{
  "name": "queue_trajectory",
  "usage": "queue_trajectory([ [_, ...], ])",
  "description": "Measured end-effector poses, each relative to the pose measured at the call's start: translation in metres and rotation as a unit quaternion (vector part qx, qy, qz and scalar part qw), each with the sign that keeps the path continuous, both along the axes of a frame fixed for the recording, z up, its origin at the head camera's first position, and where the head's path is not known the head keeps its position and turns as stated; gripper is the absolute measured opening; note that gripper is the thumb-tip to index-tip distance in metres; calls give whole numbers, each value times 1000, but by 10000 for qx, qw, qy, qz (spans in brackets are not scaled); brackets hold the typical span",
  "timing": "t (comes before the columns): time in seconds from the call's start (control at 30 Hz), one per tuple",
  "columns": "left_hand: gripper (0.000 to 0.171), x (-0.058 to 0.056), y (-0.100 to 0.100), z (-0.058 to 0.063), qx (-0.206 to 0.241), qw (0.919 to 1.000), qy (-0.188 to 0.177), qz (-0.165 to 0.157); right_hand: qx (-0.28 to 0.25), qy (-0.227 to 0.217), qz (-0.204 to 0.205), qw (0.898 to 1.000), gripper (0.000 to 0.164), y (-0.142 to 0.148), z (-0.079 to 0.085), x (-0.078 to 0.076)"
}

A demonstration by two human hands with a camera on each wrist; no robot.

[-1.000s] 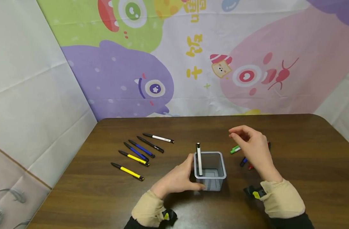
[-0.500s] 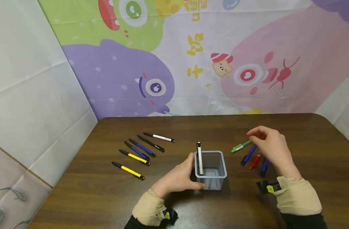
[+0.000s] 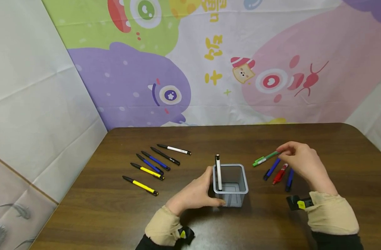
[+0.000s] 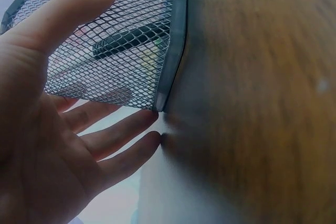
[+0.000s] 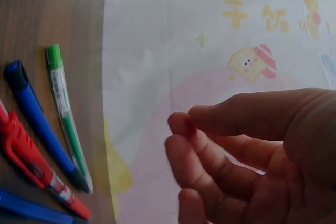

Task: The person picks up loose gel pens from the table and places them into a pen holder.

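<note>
The right hand (image 3: 306, 165) has been carried outward, fingers narrow, seemingly empty; the green pen (image 3: 266, 158), two o'clock from the cup (image 3: 236, 198) gripped by the left hand (image 3: 191, 195), is put within reach.

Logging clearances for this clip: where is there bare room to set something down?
Bare table: right of the right hand; and behind the mesh holder, between the lying white pen and the green pen.
Crowded: the left pen row and the four-pen cluster beside that hand.
</note>
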State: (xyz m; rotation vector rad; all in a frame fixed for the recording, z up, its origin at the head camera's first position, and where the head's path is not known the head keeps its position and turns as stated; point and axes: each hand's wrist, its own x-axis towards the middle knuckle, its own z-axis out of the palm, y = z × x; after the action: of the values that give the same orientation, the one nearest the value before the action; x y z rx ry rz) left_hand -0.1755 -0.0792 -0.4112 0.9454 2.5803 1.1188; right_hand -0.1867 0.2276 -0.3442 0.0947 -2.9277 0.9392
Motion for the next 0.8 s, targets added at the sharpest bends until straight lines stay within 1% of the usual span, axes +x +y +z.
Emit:
queue_trajectory([
  [0.13, 84, 0, 0, 0, 8, 10000, -13, -4, 33, -365, 8, 9993, 36, 7, -1, -1],
  [0.27, 83, 0, 0, 0, -2, 10000, -56, 6, 128, -559, -21, 9983, 39, 14, -4, -3],
  [0.37, 82, 0, 0, -1, -10, 10000, -54, 13, 260, -706, -128, 9971, 36, 19, -8, -4],
  [0.53, 80, 1, 0, -1, -42, 9999, -86, 36, 586, -1160, -285, 9911, 33, 24, -14, -6],
  [0.63, 78, 1, 0, -1, -72, 9999, -100, 53, 731, -1364, -261, 9876, 27, 26, -17, -7],
  [0.73, 78, 1, 0, -2, -64, 9999, -93, 44, 750, -1583, -202, 9843, 19, 26, -19, -7],
  [0.8, 78, 0, 0, -1, -50, 10000, -81, 26, 788, -1784, -174, 9806, 20, 25, -20, -8],
])
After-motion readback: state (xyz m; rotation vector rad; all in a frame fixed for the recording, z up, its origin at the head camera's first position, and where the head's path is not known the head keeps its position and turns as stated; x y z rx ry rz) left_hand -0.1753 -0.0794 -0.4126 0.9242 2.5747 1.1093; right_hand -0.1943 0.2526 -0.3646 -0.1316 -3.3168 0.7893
